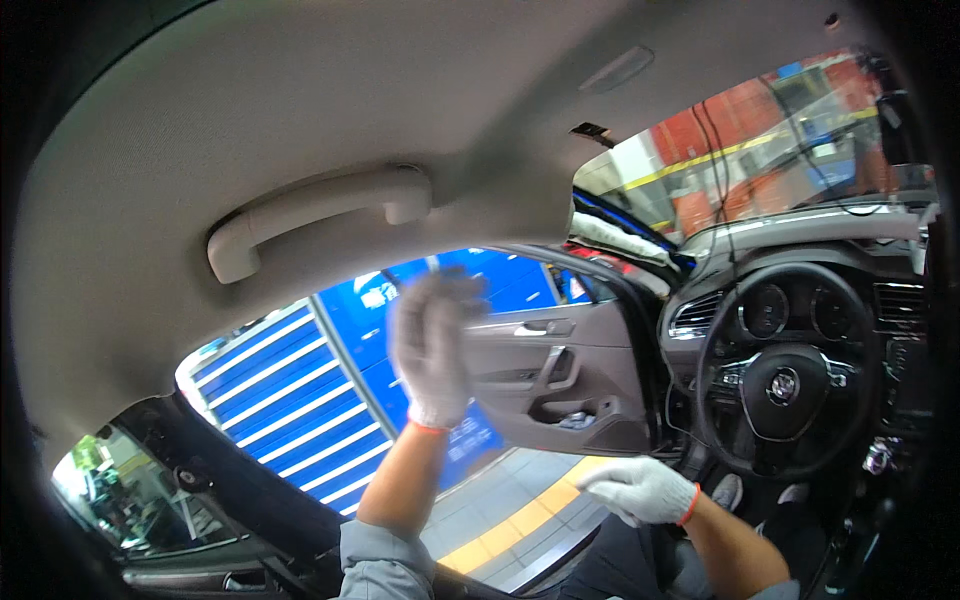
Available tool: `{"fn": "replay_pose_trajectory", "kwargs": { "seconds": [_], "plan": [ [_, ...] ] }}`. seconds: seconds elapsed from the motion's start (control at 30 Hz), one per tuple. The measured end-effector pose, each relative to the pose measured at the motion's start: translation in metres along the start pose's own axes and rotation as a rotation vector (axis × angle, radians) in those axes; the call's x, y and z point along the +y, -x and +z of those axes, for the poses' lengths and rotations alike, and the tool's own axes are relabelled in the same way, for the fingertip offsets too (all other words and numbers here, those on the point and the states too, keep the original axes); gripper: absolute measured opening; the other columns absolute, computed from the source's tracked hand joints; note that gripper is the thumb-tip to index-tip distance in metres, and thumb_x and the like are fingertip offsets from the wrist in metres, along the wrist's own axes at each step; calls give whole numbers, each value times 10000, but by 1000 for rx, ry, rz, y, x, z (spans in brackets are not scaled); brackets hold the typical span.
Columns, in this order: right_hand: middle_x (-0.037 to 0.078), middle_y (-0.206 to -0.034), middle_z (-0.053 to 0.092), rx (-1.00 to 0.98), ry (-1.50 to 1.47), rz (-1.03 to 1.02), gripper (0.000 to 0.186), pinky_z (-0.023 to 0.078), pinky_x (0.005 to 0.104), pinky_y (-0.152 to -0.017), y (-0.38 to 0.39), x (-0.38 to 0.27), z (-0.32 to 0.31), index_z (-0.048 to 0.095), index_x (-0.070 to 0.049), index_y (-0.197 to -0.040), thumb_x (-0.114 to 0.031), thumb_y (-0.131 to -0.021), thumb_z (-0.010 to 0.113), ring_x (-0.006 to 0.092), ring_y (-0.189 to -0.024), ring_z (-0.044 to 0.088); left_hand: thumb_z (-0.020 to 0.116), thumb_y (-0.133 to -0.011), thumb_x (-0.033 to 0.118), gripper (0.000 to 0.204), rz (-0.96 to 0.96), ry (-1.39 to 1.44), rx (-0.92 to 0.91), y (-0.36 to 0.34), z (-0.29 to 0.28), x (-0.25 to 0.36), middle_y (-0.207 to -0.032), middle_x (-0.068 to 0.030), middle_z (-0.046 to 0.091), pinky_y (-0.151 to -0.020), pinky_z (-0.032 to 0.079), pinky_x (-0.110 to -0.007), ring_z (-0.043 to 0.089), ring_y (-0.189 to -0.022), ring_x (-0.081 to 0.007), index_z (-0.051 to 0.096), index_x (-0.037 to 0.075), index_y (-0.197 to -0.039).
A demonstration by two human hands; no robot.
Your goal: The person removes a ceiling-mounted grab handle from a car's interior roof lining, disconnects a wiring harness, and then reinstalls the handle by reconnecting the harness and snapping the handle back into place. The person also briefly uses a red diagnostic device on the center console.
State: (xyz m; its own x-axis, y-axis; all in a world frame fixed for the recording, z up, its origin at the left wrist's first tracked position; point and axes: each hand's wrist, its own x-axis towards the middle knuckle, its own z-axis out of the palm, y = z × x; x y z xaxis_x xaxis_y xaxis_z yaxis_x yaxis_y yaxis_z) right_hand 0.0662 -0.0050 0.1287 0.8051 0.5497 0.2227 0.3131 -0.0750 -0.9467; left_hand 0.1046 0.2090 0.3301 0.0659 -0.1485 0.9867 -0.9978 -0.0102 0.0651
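Observation:
My left hand (432, 350), in a pale knitted glove with a red cuff, is raised below the ceiling grab handle (320, 212) and apart from it. Motion smears its fingers, and anything in them cannot be made out. Low over my lap, my right hand (645, 490) wears a similar glove. Its fingers are loosely bent and reach leftward, with nothing visible in them. The grab handle is fixed to the beige headliner (250, 110). Beyond my left hand, the front door (565, 365) stands wide open.
A steering wheel (785, 385) and dashboard are at the right. Dark cables (722, 180) hang before the windshield. A small headliner opening (592, 130) is near the windshield's top. Outside are blue-and-white striped panels (290, 390) and a floor with a yellow line (500, 525).

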Motion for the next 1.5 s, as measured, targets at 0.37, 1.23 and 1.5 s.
{"fn": "replay_pose_trajectory", "kwargs": {
  "seconds": [0.37, 1.23, 1.5],
  "plan": [
    [5, -605, 434, -133, -917, 304, 244, 320, 259, -424, 12, 175, 21, 606, 47, -1132, -154, -1023, 520, 108, -451, 377, 516, -1047, 330, 424, -174, 351, -64, -68, -32, 68, -1322, -108, 569, -650, 594, -204, 665, -1049, -173, 472, 93, -1397],
    [5, -682, 546, 64, -54, -82, 213, 371, 240, -445, -2, 144, 13, 678, 6, -1036, -166, -1012, 554, 89, -513, 501, 548, -1042, 330, 275, -22, -18, -62, -49, -24, 51, -1106, -71, 590, -562, 484, -190, 594, -755, -78, 593, 87, -1160],
    [-4, -559, 513, 254, 69, -547, 340, 356, 259, -408, -60, -121, -16, 655, -25, -1028, -347, -1030, 545, 92, -420, 450, 669, -956, 296, 288, -240, 347, 109, -43, -12, 51, -1025, -83, 669, -726, 507, -297, 634, -819, -159, 619, 46, -1090]
  ]
}}
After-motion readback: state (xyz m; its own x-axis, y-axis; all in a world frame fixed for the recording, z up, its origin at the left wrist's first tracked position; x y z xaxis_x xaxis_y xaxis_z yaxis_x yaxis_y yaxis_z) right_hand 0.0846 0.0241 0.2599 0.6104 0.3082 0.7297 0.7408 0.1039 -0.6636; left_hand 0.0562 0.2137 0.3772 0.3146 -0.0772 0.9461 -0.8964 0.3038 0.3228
